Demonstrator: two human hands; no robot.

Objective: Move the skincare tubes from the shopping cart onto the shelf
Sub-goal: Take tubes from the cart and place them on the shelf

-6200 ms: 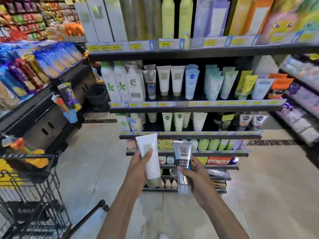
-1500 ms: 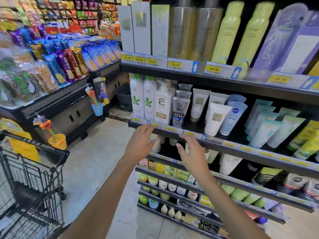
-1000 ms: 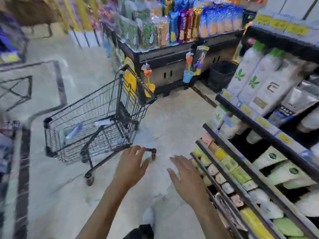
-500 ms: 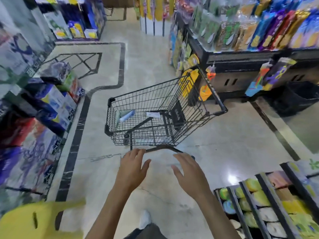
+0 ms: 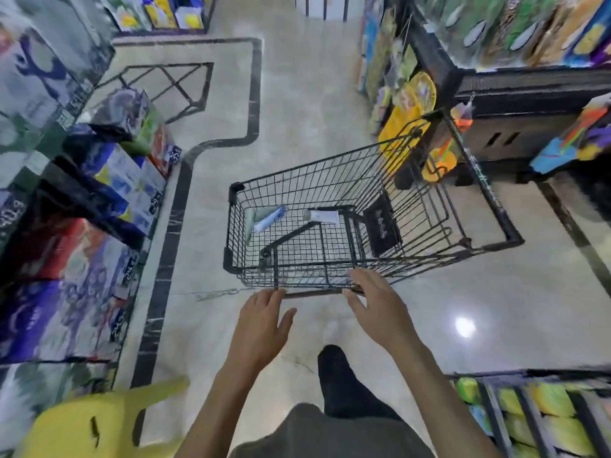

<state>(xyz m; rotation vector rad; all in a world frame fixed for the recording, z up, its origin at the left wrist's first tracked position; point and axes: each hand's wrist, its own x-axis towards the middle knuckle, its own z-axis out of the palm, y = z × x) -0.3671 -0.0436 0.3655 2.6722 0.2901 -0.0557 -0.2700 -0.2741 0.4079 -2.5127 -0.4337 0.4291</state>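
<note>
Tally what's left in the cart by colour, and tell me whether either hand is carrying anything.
Light blue tube: 1
White tube: 1
Pale green item, blurred, beside the blue tube: 1, probably a tube
Total in the shopping cart: 3, possibly 2
Left hand and right hand: both empty, fingers spread.

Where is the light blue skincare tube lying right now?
In the head view, the light blue skincare tube lies on the wire floor of the black shopping cart, near its far left corner, left of a white tube. Both hands are empty.
</note>
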